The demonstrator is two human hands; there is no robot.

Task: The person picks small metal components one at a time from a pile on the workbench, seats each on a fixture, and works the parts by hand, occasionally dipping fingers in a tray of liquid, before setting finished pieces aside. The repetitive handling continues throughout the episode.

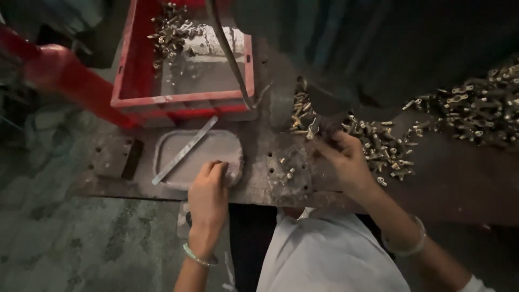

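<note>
On the dark metal counter (270, 162), seen from my head camera, my left hand (208, 197) rests at six o'clock, its grip curled loosely on the rim of a shallow grey tray (216, 146) with a flat metal strip (184, 150) lying across it. At three o'clock my right hand (346, 159) pinches one small brass fitting (312, 130) beside the heap of brass fittings (378, 146). At eleven o'clock sits a red crate (135, 70).
</note>
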